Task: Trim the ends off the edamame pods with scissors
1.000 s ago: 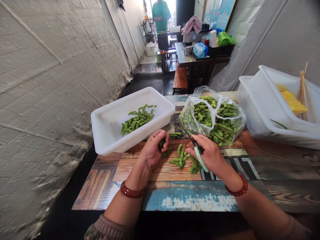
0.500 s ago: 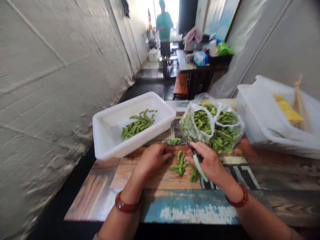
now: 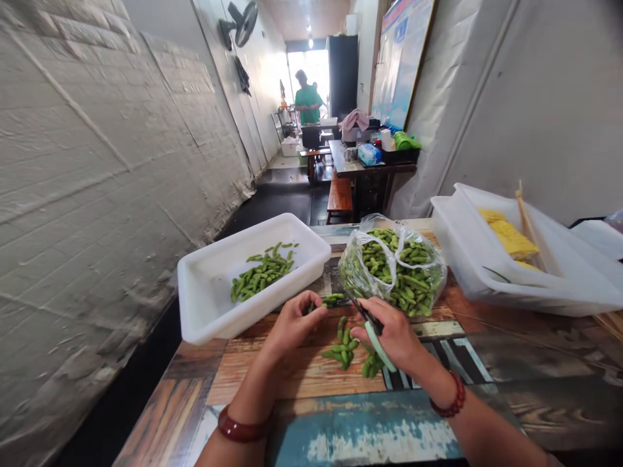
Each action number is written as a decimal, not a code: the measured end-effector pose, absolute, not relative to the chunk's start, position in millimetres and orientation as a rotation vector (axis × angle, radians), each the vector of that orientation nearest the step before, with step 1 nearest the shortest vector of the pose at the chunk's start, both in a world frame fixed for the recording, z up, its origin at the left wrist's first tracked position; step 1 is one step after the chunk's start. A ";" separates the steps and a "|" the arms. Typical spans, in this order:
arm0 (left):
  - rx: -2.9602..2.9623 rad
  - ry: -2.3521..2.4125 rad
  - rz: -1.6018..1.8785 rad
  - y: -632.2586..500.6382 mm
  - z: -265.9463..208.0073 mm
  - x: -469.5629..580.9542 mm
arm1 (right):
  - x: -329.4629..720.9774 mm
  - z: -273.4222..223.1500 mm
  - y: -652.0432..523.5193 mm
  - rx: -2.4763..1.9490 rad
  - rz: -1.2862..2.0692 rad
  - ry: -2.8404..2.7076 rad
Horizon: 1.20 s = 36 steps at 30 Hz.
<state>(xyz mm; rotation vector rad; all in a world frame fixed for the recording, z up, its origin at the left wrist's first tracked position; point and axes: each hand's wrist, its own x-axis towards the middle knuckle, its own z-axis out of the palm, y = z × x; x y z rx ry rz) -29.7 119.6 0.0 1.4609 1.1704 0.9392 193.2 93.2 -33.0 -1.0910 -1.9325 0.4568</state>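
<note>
My left hand is closed in a pinch, with a small green edamame pod partly showing between thumb and fingers. My right hand grips scissors with a pale green handle; their dark blades point up and left. Between and below the hands, loose edamame pods lie on the patchwork wooden table. Beyond the hands, more edamame rests near the blade tips. A clear plastic bag full of pods stands just past my right hand. Cut pods lie in a white tub at the left.
More white tubs stand at the right, with a yellow packet inside. Behind are a bench and a second table with goods on it. A person in green stands far back. A white wall runs along the left.
The view has tilted up, showing more of the room. My left hand has turned and its thumb and fingers now come together. My right hand keeps holding the scissors.
</note>
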 end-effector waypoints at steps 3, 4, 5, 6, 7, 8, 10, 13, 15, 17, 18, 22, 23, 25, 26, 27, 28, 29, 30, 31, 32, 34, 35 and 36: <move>1.236 1.110 0.996 115.8 5.2 -27.4 | 194.6 -28.8 90.8 -1.081 0.498 -1.976; 1.202 1.097 1.009 114.8 5.6 -26.1 | 194.6 -27.7 89.7 -1.077 0.504 -1.997; 1.185 1.085 1.015 113.9 5.4 -24.7 | 194.4 -26.8 88.6 -1.075 0.506 -2.020; 1.178 1.072 1.015 113.2 5.0 -23.3 | 194.1 -26.1 87.5 -1.076 0.509 -2.048; 1.178 1.056 1.011 112.7 4.3 -21.9 | 193.7 -25.3 86.6 -1.079 0.512 -2.077; 1.182 1.039 1.006 112.3 3.6 -20.8 | 193.3 -24.5 85.9 -1.085 0.516 -2.105; 1.190 1.006 0.988 111.8 2.2 -19.4 | 192.5 -22.9 85.0 -1.100 0.527 -2.149; 1.196 0.987 0.978 111.7 0.9 -19.1 | 192.0 -20.9 84.1 -1.108 0.528 -2.174; 1.212 0.990 0.971 111.8 0.9 -19.5 | 192.5 -20.6 83.5 -1.105 0.507 -2.180; 1.237 0.997 0.969 112.0 1.6 -19.9 | 193.5 -21.7 83.3 -1.086 0.484 -2.183; 1.248 1.001 0.971 112.1 2.1 -19.9 | 194.0 -22.8 83.4 -1.072 0.480 -2.188; 1.271 1.008 0.955 112.5 4.3 -18.9 | 195.1 -26.7 84.4 -1.047 0.471 -2.205; 1.283 1.017 0.945 112.7 4.5 -18.6 | 195.0 -26.7 84.5 -1.060 0.466 -2.211; 1.303 1.048 0.941 114.1 3.6 -18.4 | 194.5 -25.4 85.0 -1.094 0.461 -2.216; 1.302 1.068 0.947 115.5 2.5 -18.6 | 194.3 -24.5 85.7 -1.110 0.460 -2.215; 1.276 1.079 0.971 117.6 0.9 -18.9 | 194.3 -23.8 86.9 -1.121 0.452 -2.206; 1.233 1.089 0.985 120.1 -0.9 -19.3 | 194.5 -23.3 88.4 -1.126 0.432 -2.193; 1.184 1.083 0.983 123.0 -2.8 -19.8 | 195.0 -23.1 90.2 -1.127 0.406 -2.178; 1.139 1.070 0.982 125.8 -4.6 -20.1 | 195.6 -23.2 91.9 -1.122 0.380 -2.163; 1.107 1.052 0.974 128.2 -5.9 -20.3 | 196.1 -23.5 93.3 -1.113 0.357 -2.151; 1.091 1.035 0.972 130.0 -6.9 -20.3 | 196.5 -23.9 94.3 -1.100 0.337 -2.139; 1.096 1.023 0.991 131.3 -7.5 -19.3 | 196.7 -24.5 95.4 -1.068 0.309 -2.123; 1.101 1.030 1.015 130.7 -7.6 -18.4 | 196.7 -24.6 95.5 -1.050 0.297 -2.120; 1.097 1.043 1.041 129.2 -7.6 -17.4 | 196.7 -24.6 95.7 -1.033 0.285 -2.122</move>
